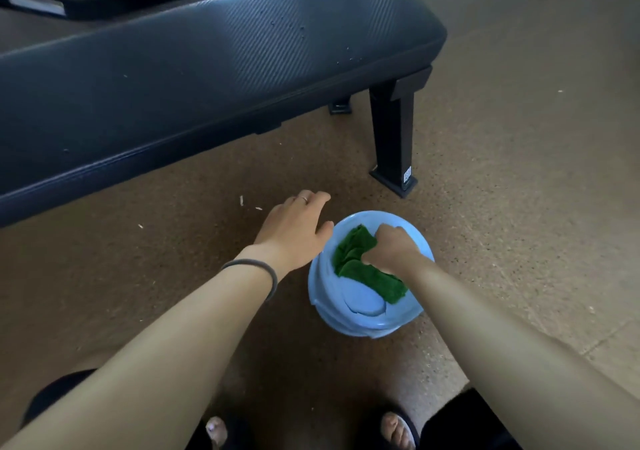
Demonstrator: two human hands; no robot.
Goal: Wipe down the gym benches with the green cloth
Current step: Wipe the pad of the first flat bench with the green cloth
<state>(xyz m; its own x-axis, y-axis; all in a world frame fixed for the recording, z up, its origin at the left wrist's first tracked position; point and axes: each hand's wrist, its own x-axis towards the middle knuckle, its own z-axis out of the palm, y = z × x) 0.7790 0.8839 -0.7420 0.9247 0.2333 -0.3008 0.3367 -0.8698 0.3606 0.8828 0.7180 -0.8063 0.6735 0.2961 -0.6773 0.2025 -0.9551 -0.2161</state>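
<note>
The right hand (389,248) clenches the cloth (360,262) inside the bucket (349,314) at 5 o'clock of the bench (194,68); soft, probably wet-heavy, best gathered mid-bunch; left hand (294,227) spread.

Speckled brown floor (519,172) with scattered pale crumbs.

Right hand (391,248) gripping green cloth (356,262) inside blue bucket (346,314) on floor (519,172), left hand (294,227) just beside it, fingers relaxed at the rim, black bench (194,78) beyond both hands
</note>
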